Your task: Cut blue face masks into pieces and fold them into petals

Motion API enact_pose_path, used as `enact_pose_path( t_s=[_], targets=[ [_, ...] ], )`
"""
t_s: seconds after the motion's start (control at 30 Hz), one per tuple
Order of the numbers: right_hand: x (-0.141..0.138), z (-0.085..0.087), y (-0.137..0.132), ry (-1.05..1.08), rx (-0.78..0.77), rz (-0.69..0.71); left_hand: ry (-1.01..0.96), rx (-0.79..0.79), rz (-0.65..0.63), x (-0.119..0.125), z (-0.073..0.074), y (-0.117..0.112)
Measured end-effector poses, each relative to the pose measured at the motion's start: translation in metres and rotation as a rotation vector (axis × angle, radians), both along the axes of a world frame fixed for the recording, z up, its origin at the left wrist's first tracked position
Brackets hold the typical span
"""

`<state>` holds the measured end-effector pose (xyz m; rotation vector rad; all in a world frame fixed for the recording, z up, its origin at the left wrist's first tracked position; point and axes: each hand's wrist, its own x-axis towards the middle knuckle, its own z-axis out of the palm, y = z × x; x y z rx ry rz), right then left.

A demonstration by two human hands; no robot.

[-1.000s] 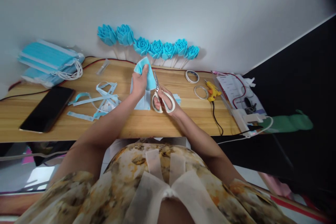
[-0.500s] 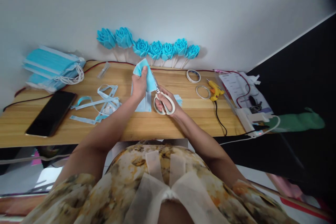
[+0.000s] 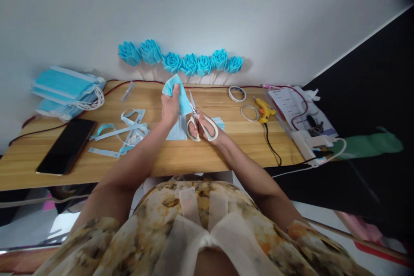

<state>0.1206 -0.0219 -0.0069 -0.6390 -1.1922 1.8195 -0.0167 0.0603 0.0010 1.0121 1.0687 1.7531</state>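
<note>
My left hand (image 3: 170,104) pinches a folded piece of light blue face-mask fabric (image 3: 183,98) above the table. In my right hand (image 3: 203,126) is a pair of scissors (image 3: 211,128) with white handles. Their blades are parted and point up, close beside the right edge of the fabric. Beneath my hands lies a flat light blue fabric sheet (image 3: 177,130), partly covered by the left hand. A small stack of blue pieces (image 3: 219,123) sits behind my right hand, partly hidden by it.
Several blue fabric roses (image 3: 189,64) on sticks lean along the wall. At left are a mask pile (image 3: 64,88), a black phone (image 3: 66,146) and cut strips (image 3: 129,129). Tape rolls (image 3: 237,94), a yellow glue gun (image 3: 265,110) and a power strip (image 3: 305,148) lie at right.
The scissors have opened wider, and their blades have come away from the fabric edge. My left hand keeps its hold on the fabric. The whole view has shifted slightly.
</note>
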Motion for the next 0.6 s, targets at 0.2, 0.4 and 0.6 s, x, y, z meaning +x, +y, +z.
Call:
enact_pose_path(
  t_s=[0.2, 0.4, 0.6],
  targets=[
    [0.002, 0.0004, 0.0004, -0.021, 0.031, 0.047, 0.009, 0.0, -0.033, 0.0009, -0.0023, 0.0006],
    [0.0038, 0.0036, -0.0029, -0.032, 0.019, 0.059, -0.027, -0.028, -0.019, -0.0001, -0.0022, 0.0028],
    [0.0035, 0.0021, -0.0048, -0.042, 0.017, 0.041, -0.041, -0.008, -0.064, -0.0002, -0.0047, 0.0045]
  ],
)
